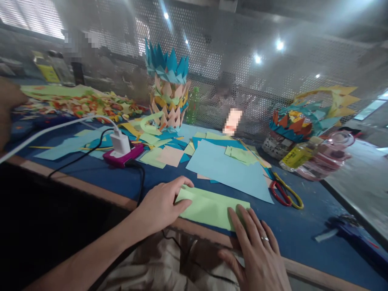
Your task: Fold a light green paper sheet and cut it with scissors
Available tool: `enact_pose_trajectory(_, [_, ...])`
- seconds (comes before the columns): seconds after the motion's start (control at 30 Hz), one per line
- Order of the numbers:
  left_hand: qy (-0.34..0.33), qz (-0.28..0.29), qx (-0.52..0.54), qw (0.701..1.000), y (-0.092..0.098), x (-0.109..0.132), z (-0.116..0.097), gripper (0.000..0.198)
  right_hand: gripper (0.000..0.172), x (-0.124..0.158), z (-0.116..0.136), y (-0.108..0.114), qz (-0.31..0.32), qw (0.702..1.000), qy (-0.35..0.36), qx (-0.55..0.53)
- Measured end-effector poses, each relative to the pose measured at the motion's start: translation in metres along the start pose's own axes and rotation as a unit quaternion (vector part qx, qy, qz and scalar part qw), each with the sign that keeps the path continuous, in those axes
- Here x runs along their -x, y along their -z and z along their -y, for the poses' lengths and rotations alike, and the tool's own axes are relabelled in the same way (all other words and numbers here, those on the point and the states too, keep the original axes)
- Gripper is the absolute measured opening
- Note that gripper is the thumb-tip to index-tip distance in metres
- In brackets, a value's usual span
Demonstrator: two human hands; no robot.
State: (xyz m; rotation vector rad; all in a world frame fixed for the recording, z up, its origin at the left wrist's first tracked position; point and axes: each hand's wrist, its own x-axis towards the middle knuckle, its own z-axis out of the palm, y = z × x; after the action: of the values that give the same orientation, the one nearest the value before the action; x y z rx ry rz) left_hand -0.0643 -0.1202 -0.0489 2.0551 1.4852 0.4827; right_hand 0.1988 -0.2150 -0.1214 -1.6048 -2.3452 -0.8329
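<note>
A folded light green paper strip [209, 206] lies at the near edge of the blue table [303, 230]. My left hand [162, 204] rests on its left end, fingers stretched flat and thumb along the top edge. My right hand [257, 252] presses its right end with flat, spread fingers; a ring shows on one finger. A large light blue sheet [227, 169] lies just behind the strip.
Red and yellow scissors [286, 192] lie right of the blue sheet. A pink power strip with a white charger [121, 149] and cables sits at left. A tall folded-paper vase [168, 87], paper scraps, a paper basket [291, 127] and bottles stand behind. Another person's hand [7, 105] shows at far left.
</note>
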Motion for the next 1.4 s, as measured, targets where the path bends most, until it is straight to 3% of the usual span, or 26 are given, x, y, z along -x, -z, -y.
enact_pose_trajectory(0.63, [-0.004, -0.014, -0.034, 0.999, -0.004, 0.007, 0.006, 0.030, 0.070, 0.001, 0.002, 0.000, 0.001, 1.000, -0.007, 0.007])
enact_pose_trajectory(0.9, [-0.027, -0.053, -0.070, 0.996, -0.011, 0.010, 0.005, 0.029, 0.065, -0.002, -0.002, 0.003, -0.002, 1.000, 0.000, -0.014])
enact_pose_trajectory(1.13, [-0.007, -0.011, 0.031, 0.999, 0.001, 0.010, 0.012, 0.038, 0.054, -0.048, 0.006, 0.025, -0.049, 0.995, -0.027, -0.081])
enact_pose_trajectory(1.23, [-0.021, 0.012, 0.051, 0.998, 0.007, 0.015, 0.019, 0.038, 0.053, -0.067, 0.009, 0.031, -0.029, 0.988, -0.020, -0.148])
enact_pose_trajectory(1.4, [-0.055, -0.002, 0.047, 0.997, 0.009, 0.023, 0.026, 0.024, 0.046, -0.078, 0.006, 0.039, -0.012, 0.974, -0.040, -0.224])
